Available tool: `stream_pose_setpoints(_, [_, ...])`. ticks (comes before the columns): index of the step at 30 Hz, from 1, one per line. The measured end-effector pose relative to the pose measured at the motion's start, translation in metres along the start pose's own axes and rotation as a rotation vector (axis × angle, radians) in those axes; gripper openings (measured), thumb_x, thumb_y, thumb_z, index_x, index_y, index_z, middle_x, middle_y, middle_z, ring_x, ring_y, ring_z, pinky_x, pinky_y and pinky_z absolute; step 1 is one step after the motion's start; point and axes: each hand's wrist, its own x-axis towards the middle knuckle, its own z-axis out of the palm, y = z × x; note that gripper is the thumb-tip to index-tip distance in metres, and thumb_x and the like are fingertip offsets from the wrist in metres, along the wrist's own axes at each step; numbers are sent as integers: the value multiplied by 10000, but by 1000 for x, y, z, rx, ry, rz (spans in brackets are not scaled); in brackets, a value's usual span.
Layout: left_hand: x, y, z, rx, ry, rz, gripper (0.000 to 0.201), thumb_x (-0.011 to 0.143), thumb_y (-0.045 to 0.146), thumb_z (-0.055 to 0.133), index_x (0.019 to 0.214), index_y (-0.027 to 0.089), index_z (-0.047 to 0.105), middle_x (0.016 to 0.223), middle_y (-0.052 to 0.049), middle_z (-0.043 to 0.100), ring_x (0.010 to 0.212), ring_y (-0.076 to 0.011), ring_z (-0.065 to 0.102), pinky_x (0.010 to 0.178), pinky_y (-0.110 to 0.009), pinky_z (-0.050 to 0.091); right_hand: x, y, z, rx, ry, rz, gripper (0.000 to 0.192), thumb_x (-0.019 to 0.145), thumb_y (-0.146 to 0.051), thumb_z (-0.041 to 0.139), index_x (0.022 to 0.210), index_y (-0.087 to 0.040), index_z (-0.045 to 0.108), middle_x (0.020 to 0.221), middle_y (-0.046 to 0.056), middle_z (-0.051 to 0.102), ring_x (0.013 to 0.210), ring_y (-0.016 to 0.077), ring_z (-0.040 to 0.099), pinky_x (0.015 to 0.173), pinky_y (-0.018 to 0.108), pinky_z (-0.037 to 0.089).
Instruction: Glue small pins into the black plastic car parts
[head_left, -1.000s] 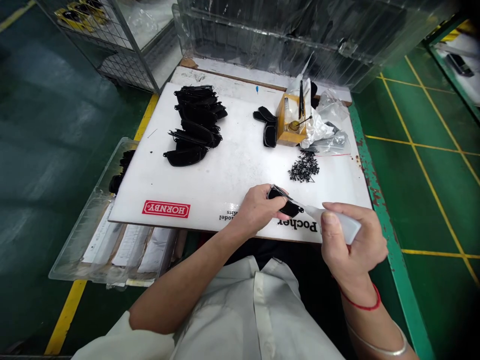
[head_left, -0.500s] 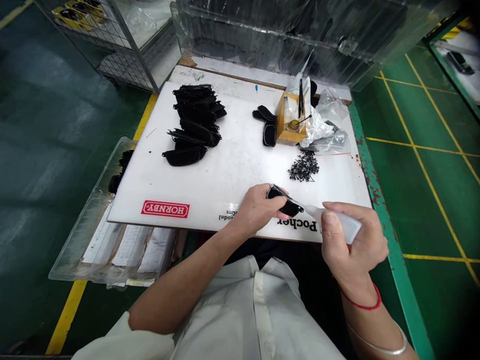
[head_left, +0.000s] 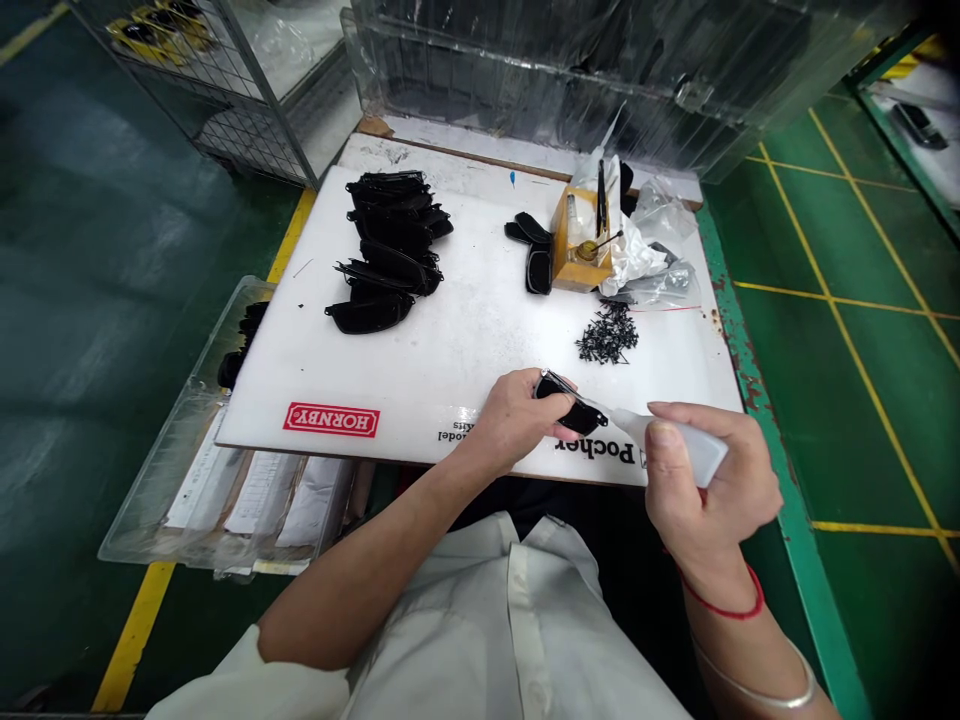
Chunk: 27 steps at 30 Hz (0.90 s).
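Between thumb and fingers, my left hand (head_left: 517,418) grips a flat black plastic part (head_left: 579,415), tilted above the front edge of the white board. My right hand (head_left: 709,480) is wrapped round a translucent white squeeze bottle (head_left: 697,448), its thin nozzle pointing left at the part's right end. Whether the tip touches the part I cannot tell. Just beyond lies a heap of tiny black pieces (head_left: 607,333). At the left of the board, similar black parts (head_left: 397,235) are piled in a column.
A yellow box (head_left: 564,250) with tools and a small pot stands at the back right, beside clear plastic bags (head_left: 667,275) and several black parts (head_left: 538,268). A clear bin (head_left: 150,500) holding papers sits at the lower left. A clear plastic crate (head_left: 487,80) rises behind the board.
My right hand and the bottle have shifted very slightly to the right. My left hand holds the black part in nearly the same place.
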Motion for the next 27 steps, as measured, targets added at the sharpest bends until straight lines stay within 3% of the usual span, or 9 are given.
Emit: stream_pose_setpoints(27, [0, 2, 0, 9, -15, -3, 124, 784, 202, 575, 861, 140, 649, 859, -59, 668, 670, -165, 685, 608, -263, 574, 0, -2, 1, -15, -40, -14, 163, 848, -326, 600, 926, -187, 632, 814, 10, 675, 657, 123, 597, 571, 246, 434])
